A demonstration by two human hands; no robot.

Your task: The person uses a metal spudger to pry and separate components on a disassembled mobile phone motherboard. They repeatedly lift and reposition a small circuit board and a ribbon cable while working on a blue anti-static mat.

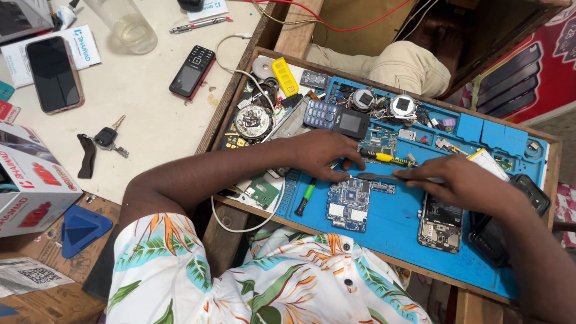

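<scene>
Nearest the camera on the blue repair mat [390,231], a bare circuit board [349,204] lies just in front of the two hands. The left hand [327,155] rests above the board, fingers curled down onto the tip of a thin metal tool [375,176]; the right hand [459,180], to the board's right, is closed around that tool's other end. An opened phone [440,221] lies right of the board, under that hand. Beyond the board sits a keypad phone [336,118] and a yellow-handled screwdriver [387,158]. Farther left, on the desk [150,126], lies a smartphone [54,73].

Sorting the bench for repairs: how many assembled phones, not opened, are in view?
3: a smartphone at far left, a dark keypad phone on the pale table, a blue keypad phone on the blue mat. Others may be hidden.
</scene>
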